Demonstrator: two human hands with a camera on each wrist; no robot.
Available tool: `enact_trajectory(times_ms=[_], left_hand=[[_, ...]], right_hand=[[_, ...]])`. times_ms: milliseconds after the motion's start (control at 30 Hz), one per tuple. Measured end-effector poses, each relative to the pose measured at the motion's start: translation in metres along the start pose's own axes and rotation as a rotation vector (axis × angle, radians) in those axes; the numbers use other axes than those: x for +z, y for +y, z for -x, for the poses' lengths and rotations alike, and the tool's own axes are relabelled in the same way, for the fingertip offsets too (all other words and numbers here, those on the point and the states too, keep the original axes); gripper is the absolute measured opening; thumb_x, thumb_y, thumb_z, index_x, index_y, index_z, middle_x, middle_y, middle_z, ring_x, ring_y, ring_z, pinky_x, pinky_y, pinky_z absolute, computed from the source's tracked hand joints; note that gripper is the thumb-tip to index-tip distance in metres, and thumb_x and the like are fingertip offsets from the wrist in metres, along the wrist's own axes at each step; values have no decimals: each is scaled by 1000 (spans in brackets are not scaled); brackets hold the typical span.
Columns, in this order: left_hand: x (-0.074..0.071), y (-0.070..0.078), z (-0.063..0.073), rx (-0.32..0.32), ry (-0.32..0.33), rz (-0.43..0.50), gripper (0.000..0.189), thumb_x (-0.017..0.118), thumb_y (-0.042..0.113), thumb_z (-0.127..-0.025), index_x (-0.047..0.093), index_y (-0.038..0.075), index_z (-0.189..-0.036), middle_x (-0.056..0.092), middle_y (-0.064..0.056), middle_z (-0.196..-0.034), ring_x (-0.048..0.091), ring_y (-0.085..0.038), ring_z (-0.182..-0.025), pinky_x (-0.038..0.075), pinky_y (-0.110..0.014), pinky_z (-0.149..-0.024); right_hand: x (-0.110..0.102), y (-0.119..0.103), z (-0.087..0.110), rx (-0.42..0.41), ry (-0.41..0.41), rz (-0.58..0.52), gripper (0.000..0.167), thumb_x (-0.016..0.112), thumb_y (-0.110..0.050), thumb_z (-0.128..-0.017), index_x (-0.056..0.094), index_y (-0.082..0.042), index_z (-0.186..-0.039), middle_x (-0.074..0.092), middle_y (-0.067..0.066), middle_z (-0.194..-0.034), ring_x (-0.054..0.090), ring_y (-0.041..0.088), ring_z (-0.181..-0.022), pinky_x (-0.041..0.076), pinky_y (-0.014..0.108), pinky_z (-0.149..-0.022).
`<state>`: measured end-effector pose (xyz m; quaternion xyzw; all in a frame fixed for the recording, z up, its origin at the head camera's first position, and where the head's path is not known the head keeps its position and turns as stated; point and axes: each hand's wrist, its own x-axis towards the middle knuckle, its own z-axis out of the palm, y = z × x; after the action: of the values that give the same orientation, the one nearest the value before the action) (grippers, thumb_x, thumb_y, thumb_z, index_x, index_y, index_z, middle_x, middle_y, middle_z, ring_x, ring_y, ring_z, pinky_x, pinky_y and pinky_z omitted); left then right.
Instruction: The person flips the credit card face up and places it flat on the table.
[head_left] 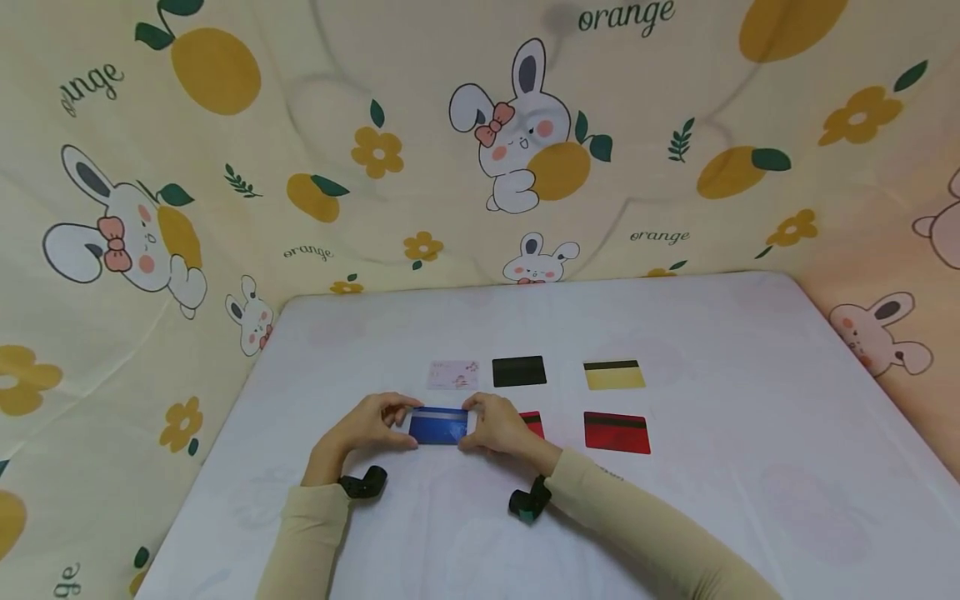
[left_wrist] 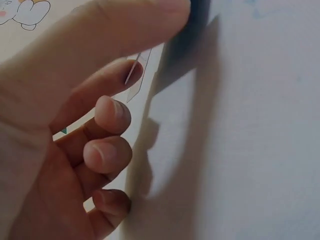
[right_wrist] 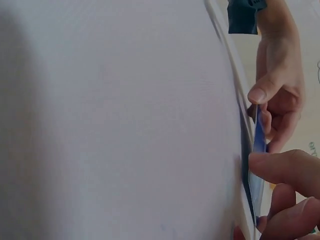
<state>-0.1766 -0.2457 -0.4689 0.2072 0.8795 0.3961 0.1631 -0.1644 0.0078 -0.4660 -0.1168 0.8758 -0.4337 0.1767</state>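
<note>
A blue card (head_left: 438, 426) with a pale stripe near its upper edge is held level by its two short ends. My left hand (head_left: 369, 425) pinches the left end between thumb and fingers. At the opposite end, my right hand (head_left: 498, 425) has the same kind of pinch. Seen nearly edge-on in the right wrist view, the blue card (right_wrist: 259, 135) stands a little off the table, its shadow beside it. The left wrist view shows the left hand (left_wrist: 75, 115) with its other fingers loosely curled; the card is mostly hidden there.
Behind the hands lie a pale pink flowered card (head_left: 453, 375), a black card (head_left: 519, 372) and a gold card (head_left: 614, 375). One red card (head_left: 617, 432) lies to the right; another red card (head_left: 533, 423) is partly covered by my right hand. A white cloth covers the table (head_left: 712, 517).
</note>
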Motion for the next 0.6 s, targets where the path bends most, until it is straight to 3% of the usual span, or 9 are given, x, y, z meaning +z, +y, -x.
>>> enact_trajectory(times_ms=[333, 467, 600], left_hand=[[-3, 2, 0, 7, 11, 36, 57, 85, 15, -70, 64, 3, -121, 53, -11, -82, 41, -8, -71, 35, -18, -63], [-5, 12, 2, -15, 8, 32, 56, 84, 9, -71, 63, 0, -123, 53, -16, -84, 42, -13, -73, 34, -19, -64], [-6, 13, 1, -9, 8, 42, 57, 84, 13, -71, 63, 2, -123, 53, -12, -83, 43, -13, -74, 35, -19, -64]], right_hand=[[-5, -2, 2, 14, 5, 18, 60, 87, -17, -66, 62, -5, -119, 46, -4, -51, 41, 8, -39, 28, 20, -45], [-7, -2, 3, 4, 12, 19, 58, 87, -17, -67, 62, -7, -118, 45, -4, -52, 40, 8, -42, 28, 20, -47], [-10, -1, 3, -18, 16, 0, 56, 88, -16, -66, 62, -8, -115, 47, -5, -51, 40, 7, -42, 28, 20, -47]])
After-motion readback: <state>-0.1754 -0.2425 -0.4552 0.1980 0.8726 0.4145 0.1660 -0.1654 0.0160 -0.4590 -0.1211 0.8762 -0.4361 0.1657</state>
